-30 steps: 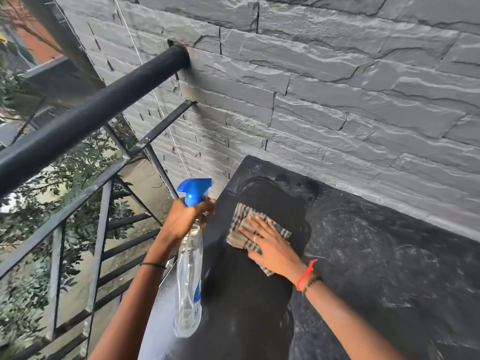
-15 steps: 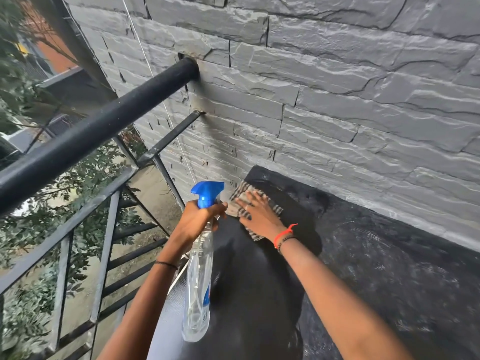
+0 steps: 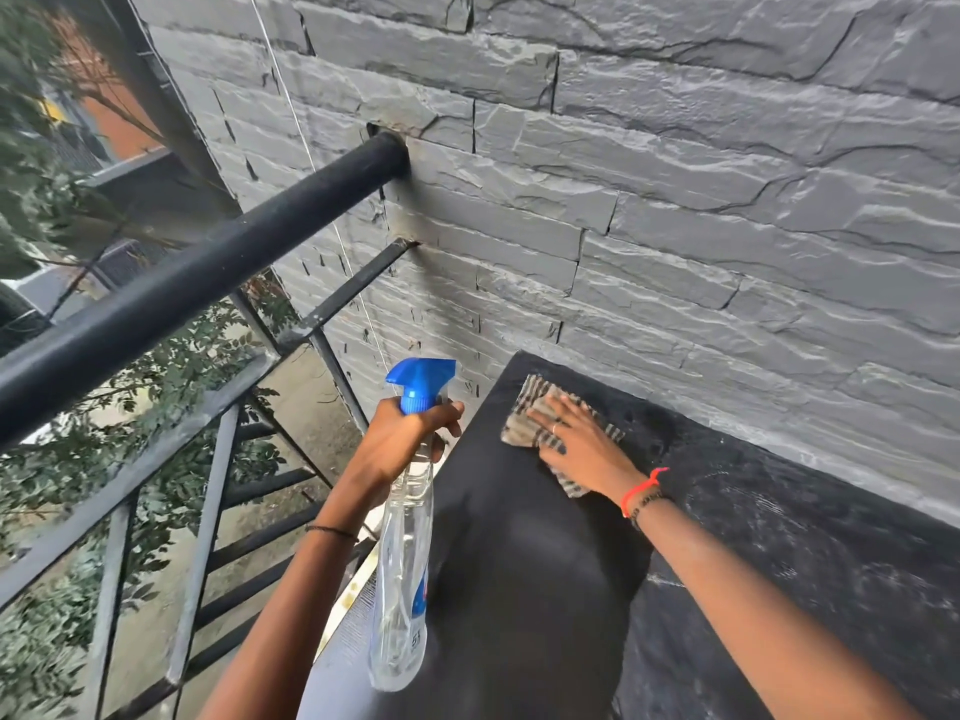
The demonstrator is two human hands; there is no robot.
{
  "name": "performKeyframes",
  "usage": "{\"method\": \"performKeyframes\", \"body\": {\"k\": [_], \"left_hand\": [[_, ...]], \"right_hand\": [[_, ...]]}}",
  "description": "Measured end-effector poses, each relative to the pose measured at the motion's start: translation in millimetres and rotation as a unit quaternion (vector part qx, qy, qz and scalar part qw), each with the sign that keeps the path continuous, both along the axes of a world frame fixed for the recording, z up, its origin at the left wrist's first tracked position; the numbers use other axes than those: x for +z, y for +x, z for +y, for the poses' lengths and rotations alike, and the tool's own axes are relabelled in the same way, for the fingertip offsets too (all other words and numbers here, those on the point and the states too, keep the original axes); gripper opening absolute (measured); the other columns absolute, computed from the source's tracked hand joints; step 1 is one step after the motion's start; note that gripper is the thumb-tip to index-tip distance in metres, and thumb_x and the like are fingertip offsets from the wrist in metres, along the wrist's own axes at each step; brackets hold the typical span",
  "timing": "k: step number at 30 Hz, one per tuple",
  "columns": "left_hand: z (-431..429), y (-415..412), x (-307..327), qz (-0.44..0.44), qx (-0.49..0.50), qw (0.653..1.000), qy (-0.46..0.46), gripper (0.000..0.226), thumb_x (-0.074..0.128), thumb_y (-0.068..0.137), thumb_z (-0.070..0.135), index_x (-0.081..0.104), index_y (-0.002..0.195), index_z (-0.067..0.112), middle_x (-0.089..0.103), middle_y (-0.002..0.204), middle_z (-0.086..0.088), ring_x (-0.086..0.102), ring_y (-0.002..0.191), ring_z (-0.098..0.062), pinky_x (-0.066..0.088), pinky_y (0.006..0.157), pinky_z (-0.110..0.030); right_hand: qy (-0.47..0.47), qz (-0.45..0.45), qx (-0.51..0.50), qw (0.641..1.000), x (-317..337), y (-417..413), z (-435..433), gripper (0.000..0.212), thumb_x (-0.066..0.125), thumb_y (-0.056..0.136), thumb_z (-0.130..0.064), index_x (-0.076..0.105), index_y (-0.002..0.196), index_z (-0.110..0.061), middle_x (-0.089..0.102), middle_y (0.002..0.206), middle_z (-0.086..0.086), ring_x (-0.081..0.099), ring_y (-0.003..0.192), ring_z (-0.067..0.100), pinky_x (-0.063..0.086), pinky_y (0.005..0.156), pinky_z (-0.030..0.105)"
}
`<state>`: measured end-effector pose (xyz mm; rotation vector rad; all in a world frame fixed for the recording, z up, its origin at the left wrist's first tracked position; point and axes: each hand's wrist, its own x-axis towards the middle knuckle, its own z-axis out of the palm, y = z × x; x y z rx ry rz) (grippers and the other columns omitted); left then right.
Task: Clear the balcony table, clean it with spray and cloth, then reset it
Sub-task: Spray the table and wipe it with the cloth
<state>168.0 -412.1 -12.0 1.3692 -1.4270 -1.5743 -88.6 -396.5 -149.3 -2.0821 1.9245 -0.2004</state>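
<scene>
Balcony table with a flat black top fills the lower right of the view, its far edge set against a grey rough-cut stone wall. Its surface shows two looks: a dark, smooth, wet-looking band runs from the far left corner down the middle toward the camera, while the area to the right is dull and streaked with pale, dusty swirl marks. Nothing stands on the top apart from what the hands bring to it.

Near the far left corner lies a small checked cloth in beige and dark stripes, crumpled at its edges. The right hand lies flat on it, palm down, fingers spread and pointing toward the corner, pressing the cloth against the tabletop. A ring shows on one finger, and a red thread band with a dark beaded bracelet circles the wrist.

The left hand is wrapped around the neck of a clear plastic spray bottle with a blue trigger head, held just off the table's left edge, the nozzle pointing right toward the wall end and the body hanging down. A thin dark band sits on that forearm.

Left of the table runs a black metal railing with a thick round top bar fixed into the wall; green foliage shows beyond it.
</scene>
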Motion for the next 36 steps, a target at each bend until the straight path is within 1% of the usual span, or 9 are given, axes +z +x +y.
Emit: {"method": "performKeyframes", "body": {"k": [5,9,12,14,17,21,26,30,36], "left_hand": [[0,-2,-1,-0.012,-0.005,1.0,-0.013,0.017,0.066,0.086,0.016,0.064,0.078,0.002,0.069,0.071,-0.003,0.049,0.044,-0.011,0.039,0.044,-0.014],[2,-4,0,-0.014,-0.008,1.0,-0.016,0.017,0.067,0.085,0.016,0.064,0.076,0.002,0.068,0.068,-0.001,0.049,0.044,-0.011,0.038,0.044,-0.013],[1,-6,1,-0.002,-0.005,1.0,-0.011,0.014,0.067,0.084,0.016,0.063,0.076,0.005,0.068,0.068,-0.001,0.048,0.043,-0.01,0.037,0.042,-0.013],[0,-7,0,-0.003,-0.005,1.0,-0.014,0.014,0.067,0.084,0.017,0.064,0.076,0.006,0.068,0.068,-0.001,0.048,0.044,-0.011,0.037,0.042,-0.013],[-1,-8,0,-0.006,-0.01,1.0,-0.016,0.015,0.067,0.085,0.019,0.064,0.076,0.008,0.069,0.07,-0.001,0.049,0.045,-0.012,0.039,0.046,-0.016],[0,-11,-3,-0.019,-0.018,0.999,-0.022,0.016,0.066,0.085,0.021,0.063,0.076,0.008,0.067,0.073,-0.004,0.048,0.047,-0.015,0.039,0.053,-0.023],[6,-17,-4,-0.018,-0.016,1.0,-0.013,0.014,0.067,0.084,0.017,0.064,0.077,0.006,0.066,0.071,-0.005,0.047,0.046,-0.015,0.039,0.047,-0.015],[9,-24,0,-0.023,-0.02,1.0,-0.004,0.014,0.067,0.084,0.02,0.065,0.076,0.009,0.066,0.072,-0.009,0.048,0.048,-0.016,0.038,0.051,-0.021],[11,-30,7,-0.022,-0.025,0.999,-0.01,0.019,0.067,0.084,0.022,0.065,0.069,0.012,0.062,0.076,-0.021,0.047,0.051,-0.019,0.036,0.056,-0.029]], "right_hand": [[0.016,-0.005,-0.027,1.0,7,43,-45,0.057,0.039,0.097,-0.039,0.022,0.15,-0.029,0.005,0.161,0.003,-0.003,0.149,0.021,-0.006,0.119,0.036],[0.015,-0.002,0.048,0.999,2,60,-40,0.058,0.035,0.096,-0.042,0.019,0.151,-0.029,0.002,0.161,0.0,-0.005,0.149,0.018,-0.009,0.116,0.035],[0.015,-0.005,0.058,0.998,-8,43,-22,0.061,0.036,0.095,-0.045,0.014,0.151,-0.032,-0.004,0.159,-0.007,-0.009,0.147,0.013,-0.008,0.118,0.034],[0.006,-0.004,0.04,0.999,-13,24,-9,0.063,0.037,0.094,-0.047,0.014,0.15,-0.034,-0.007,0.156,-0.011,-0.01,0.147,0.012,-0.009,0.116,0.031],[-0.012,-0.008,-0.016,1.0,-11,-1,-6,0.062,0.044,0.092,-0.042,0.022,0.15,-0.03,0.005,0.16,-0.007,-0.001,0.149,0.013,-0.008,0.116,0.029],[0.002,-0.002,-0.077,0.997,0,-1,-38,0.06,0.043,0.095,-0.039,0.024,0.15,-0.023,0.009,0.161,0.003,0.002,0.149,0.019,-0.003,0.123,0.037],[0.004,-0.007,-0.098,0.995,6,17,-54,0.06,0.042,0.095,-0.038,0.025,0.15,-0.022,0.009,0.161,0.005,0.002,0.149,0.022,-0.006,0.119,0.035],[0.021,-0.007,-0.064,0.998,6,2,-31,0.061,0.042,0.095,-0.038,0.02,0.151,-0.026,0.004,0.161,0.0,-0.002,0.149,0.019,-0.004,0.12,0.035],[0.005,0.003,-0.155,0.988,1,-50,27,0.062,0.045,0.095,-0.039,0.022,0.151,-0.025,0.007,0.161,0.0,0.002,0.149,0.017,-0.008,0.117,0.029]]}}
